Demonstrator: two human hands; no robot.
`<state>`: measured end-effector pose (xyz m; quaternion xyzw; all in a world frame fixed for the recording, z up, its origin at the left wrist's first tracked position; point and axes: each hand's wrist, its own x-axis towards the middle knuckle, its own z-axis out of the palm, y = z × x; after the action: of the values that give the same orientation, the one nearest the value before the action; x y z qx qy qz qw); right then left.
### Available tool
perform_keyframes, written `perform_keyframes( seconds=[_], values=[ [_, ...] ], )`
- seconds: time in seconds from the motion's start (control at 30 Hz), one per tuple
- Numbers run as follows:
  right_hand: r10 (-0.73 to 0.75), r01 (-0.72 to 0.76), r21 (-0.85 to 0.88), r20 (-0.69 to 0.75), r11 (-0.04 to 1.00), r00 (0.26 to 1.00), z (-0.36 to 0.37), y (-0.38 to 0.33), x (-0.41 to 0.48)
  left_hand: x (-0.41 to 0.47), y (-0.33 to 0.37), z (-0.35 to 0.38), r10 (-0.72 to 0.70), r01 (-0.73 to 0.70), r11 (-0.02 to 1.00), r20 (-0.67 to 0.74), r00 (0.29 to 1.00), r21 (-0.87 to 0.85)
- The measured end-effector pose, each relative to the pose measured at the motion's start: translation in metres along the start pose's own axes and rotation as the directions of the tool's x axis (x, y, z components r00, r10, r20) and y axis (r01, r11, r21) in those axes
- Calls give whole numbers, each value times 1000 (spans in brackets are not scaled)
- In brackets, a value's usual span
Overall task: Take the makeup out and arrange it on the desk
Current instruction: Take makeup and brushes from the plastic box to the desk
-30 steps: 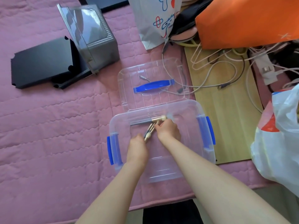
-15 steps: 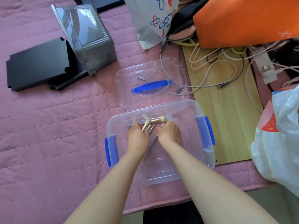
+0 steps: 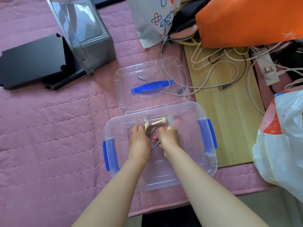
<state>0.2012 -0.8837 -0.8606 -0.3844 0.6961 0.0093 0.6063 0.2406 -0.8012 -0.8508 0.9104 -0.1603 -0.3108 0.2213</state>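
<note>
A clear plastic storage box (image 3: 193,167) with blue side latches sits on the pink quilted cover. Both my hands are inside it. My left hand (image 3: 139,143) grips a bunch of makeup brushes (image 3: 150,128) with gold ferrules and pale tips. My right hand (image 3: 168,139) holds another brush, whose pale tip shows above the fingers and whose dark handle sticks out below. One more brush (image 3: 158,122) with a gold ferrule lies across the box's far side, just beyond both hands.
The box's clear lid (image 3: 147,79) with a blue handle lies just behind it. A grey clear-fronted organiser (image 3: 85,31) and black panels (image 3: 32,63) sit at the back left. A wooden board (image 3: 221,115) with cables, an orange bag (image 3: 246,18) and a plastic bag (image 3: 285,141) crowd the right.
My left hand moved forward into the box and took hold of the brushes beside my right hand. The brushes now stand bunched between both hands.
</note>
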Motion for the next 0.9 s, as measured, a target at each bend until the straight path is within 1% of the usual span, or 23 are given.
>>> perform_keyframes(
  seconds=[0.1, 0.2, 0.27, 0.33, 0.5, 0.6, 0.73, 0.9],
  values=[
    [23, -24, -107, -15, 994, 1000, 6, 7, 4, 4, 1, 0, -111, 111, 993, 24, 994, -28],
    [-37, 25, -250, -42, 968, 998, 16, 18, 16, 8, -1, 0, -224, 226, 973, 52, 973, -42],
    [-87, 65, -371, -43, 927, 995, 20, 23, 23, 8, -2, 1, -244, 247, 968, 73, 967, -45],
    [-112, 85, -430, -37, 899, 993, 18, 22, 22, 8, -4, 1, -248, 252, 967, 84, 965, -37],
    [-152, 107, -461, -62, 881, 986, 16, 22, 21, 8, -7, 4, -240, 244, 970, 127, 962, -17],
    [-137, 81, -431, -100, 899, 986, 16, 26, 28, 9, -7, 4, -249, 250, 968, 139, 958, 16],
    [-116, 63, -386, -115, 920, 987, 15, 35, 44, 11, -7, 2, -242, 239, 970, 139, 960, 37],
    [-124, 79, -336, -114, 938, 986, 5, 19, 34, 9, -7, 2, -216, 209, 976, 149, 965, 59]
  ],
)
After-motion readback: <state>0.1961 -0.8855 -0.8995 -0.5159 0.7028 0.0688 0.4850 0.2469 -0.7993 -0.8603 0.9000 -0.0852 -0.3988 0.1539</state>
